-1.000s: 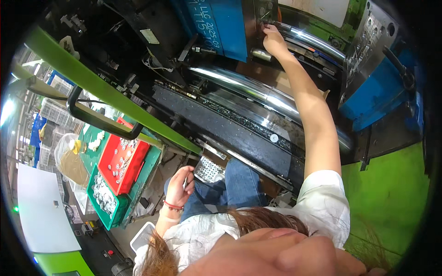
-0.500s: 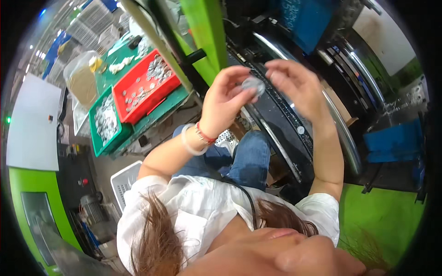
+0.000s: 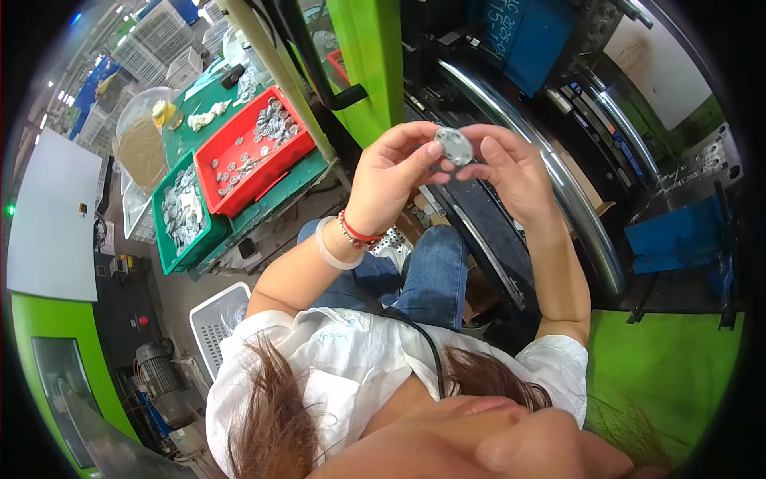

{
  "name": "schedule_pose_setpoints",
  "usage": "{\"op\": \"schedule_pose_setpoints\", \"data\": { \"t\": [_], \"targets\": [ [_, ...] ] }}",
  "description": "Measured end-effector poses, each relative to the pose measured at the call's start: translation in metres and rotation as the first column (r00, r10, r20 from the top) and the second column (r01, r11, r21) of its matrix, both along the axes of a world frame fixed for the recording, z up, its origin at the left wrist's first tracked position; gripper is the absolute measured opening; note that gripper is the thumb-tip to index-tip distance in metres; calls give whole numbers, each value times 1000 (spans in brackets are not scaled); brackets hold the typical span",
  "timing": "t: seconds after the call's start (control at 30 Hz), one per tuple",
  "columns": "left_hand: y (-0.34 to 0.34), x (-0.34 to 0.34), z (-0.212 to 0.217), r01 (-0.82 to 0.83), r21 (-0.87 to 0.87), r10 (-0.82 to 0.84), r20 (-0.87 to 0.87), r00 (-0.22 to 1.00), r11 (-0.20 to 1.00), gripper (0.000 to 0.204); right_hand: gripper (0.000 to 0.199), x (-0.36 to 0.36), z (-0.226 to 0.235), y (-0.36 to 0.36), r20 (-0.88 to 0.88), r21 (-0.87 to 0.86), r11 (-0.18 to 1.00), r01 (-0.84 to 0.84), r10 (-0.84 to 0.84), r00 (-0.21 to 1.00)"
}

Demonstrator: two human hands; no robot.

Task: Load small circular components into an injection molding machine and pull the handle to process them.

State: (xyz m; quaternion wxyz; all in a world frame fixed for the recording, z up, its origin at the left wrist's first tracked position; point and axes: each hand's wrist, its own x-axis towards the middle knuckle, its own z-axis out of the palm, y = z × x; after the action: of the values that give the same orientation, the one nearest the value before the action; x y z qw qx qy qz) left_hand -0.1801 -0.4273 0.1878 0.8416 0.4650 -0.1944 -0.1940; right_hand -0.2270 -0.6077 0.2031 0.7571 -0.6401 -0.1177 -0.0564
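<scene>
Disc sits pinched in the left hand's grip, raised before the chest; the right hand, back from beyond the chromed bar, now curls beside its rim, contact unclear, so close handling seems under way. It looks flat, grey, metallic. Similar pieces fill smooth plastic trays, a red tray and a green tray.
</scene>
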Motion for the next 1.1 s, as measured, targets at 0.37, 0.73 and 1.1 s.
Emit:
{"op": "schedule_pose_setpoints", "data": {
  "t": [0.37, 0.73, 1.1],
  "targets": [
    [-7, 1, -4, -122, 132, 70, 342, 937, 984, 24, 41, -2, -13, -6, 11, 14, 976, -216, 216, 976],
    [16, 36, 13, -751, -181, 441, 883, 161, 635, 40, 50, 31, 4, -104, 376, 57, 896, 440, -427, 822],
    [9, 123, 60, -728, -193, 646, 642, 413, 658, 12, 49, 172, -71, -373, 187, -176, 488, 855, -836, 516]
  ]
}}
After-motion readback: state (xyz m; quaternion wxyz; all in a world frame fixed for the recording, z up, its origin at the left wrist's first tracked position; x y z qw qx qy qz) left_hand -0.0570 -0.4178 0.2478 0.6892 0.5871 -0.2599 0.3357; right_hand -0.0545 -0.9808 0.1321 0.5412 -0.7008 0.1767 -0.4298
